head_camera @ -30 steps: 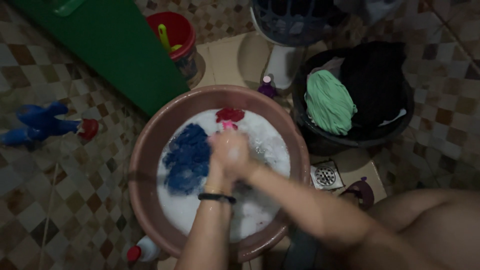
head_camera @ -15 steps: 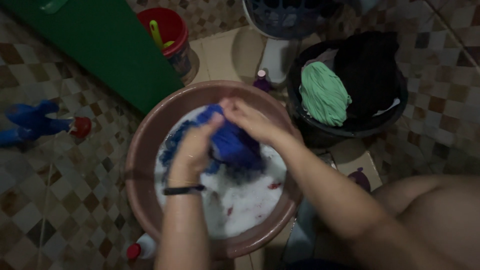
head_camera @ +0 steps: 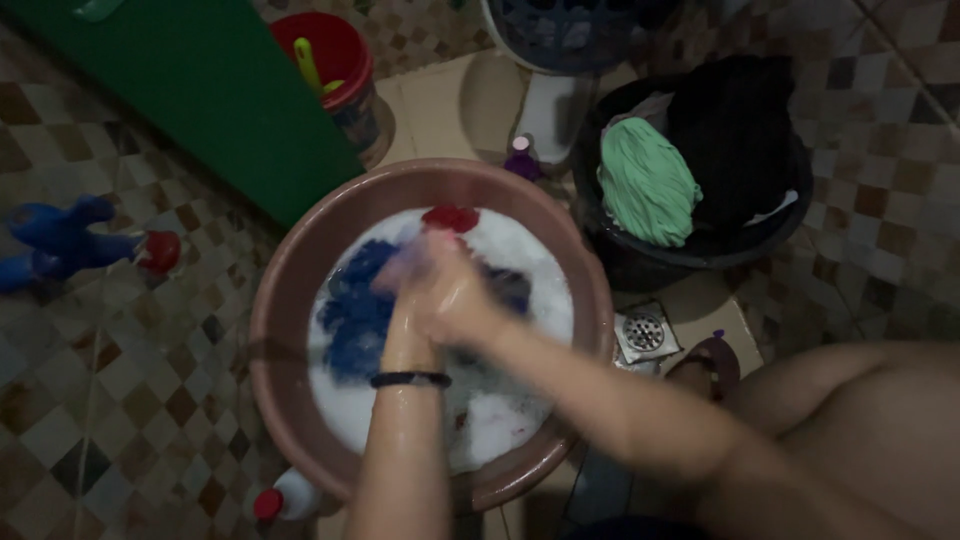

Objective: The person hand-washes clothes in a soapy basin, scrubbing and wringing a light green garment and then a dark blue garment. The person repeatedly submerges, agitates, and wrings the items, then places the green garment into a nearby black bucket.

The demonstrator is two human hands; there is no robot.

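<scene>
A brown plastic basin full of white suds stands on the tiled floor. In it lies a blue cloth, with a red cloth at the far rim. My left hand, with a black band at the wrist, and my right hand are pressed together over the suds, both blurred, gripping the blue cloth between them. Foam covers the fingers.
A black tub at right holds a green cloth and dark clothes. A red bucket, a green panel, a small purple bottle, a floor drain, a blue toy and a white red-capped bottle surround the basin.
The blue cloth, lifted and held above the suds half a second ago, is back down in the basin. Both hands have come together and moved nearer, rubbing.
</scene>
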